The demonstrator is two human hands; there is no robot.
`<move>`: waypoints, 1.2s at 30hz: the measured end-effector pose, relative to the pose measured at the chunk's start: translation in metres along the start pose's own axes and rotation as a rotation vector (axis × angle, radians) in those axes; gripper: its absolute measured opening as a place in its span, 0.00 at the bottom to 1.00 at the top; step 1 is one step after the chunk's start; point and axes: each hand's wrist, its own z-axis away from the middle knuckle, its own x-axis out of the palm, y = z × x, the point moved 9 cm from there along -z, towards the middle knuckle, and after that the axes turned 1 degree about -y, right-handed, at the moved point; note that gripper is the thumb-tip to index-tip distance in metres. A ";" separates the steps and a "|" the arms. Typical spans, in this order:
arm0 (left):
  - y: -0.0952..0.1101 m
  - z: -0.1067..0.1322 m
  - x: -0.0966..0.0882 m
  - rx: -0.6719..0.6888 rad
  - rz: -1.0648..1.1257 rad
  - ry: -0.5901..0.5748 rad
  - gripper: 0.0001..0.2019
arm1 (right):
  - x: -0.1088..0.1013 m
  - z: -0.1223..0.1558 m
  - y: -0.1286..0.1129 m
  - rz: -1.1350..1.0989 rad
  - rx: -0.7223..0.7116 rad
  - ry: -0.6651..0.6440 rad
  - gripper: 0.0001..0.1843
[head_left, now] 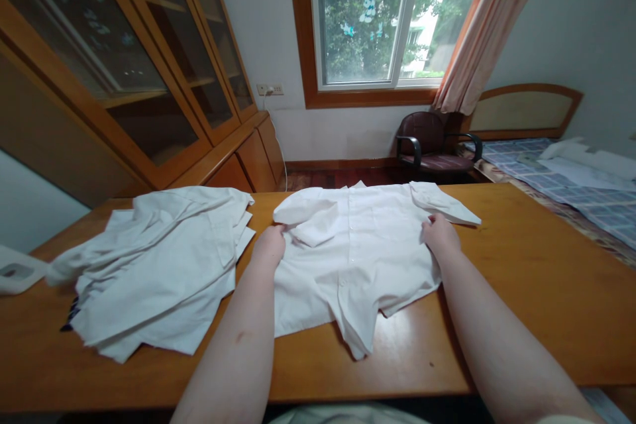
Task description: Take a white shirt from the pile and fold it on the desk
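A white button-up shirt point(377, 232) with short sleeves lies front side up on the wooden table point(521, 291). Its collar end points to the far edge, and the lower front hem is rumpled and folded toward me. My left hand point(271, 245) pinches the shirt's left side just below the sleeve, its fingertips partly hidden. On the opposite side, my right hand point(441, 235) has its fingers closed on the fabric beneath the other sleeve. The left sleeve is bunched inward over the chest, while the right one spreads outward.
A loose pile of white garments point(169, 265) sits left of the shirt. A white plastic object point(22, 269) is at the far left edge. Beyond the table stand a glass-door cabinet point(163, 66), a maroon armchair point(427, 142) and a bed point(586, 172).
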 end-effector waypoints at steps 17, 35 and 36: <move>0.093 0.027 0.015 0.510 0.278 0.040 0.18 | -0.006 0.000 0.010 -0.455 0.057 0.132 0.23; 0.070 0.018 0.060 0.228 -0.099 -0.042 0.31 | 0.032 0.041 0.008 -0.957 0.144 -0.649 0.13; 0.070 0.019 0.059 0.227 -0.103 -0.041 0.31 | 0.032 0.053 0.005 -0.962 0.123 -0.719 0.14</move>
